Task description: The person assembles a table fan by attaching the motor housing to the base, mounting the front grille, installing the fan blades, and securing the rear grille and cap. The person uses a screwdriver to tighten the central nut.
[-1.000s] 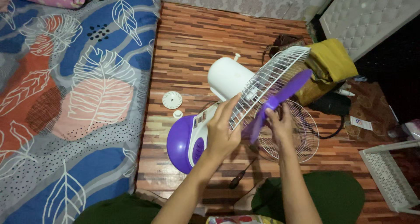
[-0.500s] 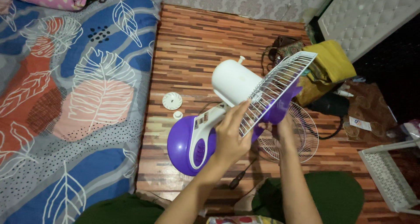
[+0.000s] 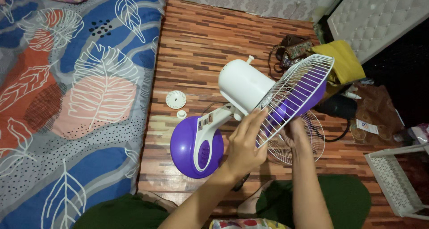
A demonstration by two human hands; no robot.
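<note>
Meanwhile the left hand [image 3: 245, 145] grips the fan grille [image 3: 295, 95], the right hand [image 3: 295, 135] behind it unclear, a loose grille [image 3: 313, 139] beneath, white cap [image 3: 175, 99] leftward, on wood floor [image 3: 201, 41].

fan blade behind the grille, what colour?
Purple. The fan blade shows through the white wire grille in the head view, matching the purple base.

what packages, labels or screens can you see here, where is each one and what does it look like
Small flat packet: on the floor at right, beside the black cable; rectangular, white with blue and orange marks.
Label strip: on the white neck of the fan, above its purple base, just left of the left hand; small, narrow, with dark squares.
White tube: on the floor below the yellow cloth; slim, too small to tell more.
No screens or signs in view.
</note>
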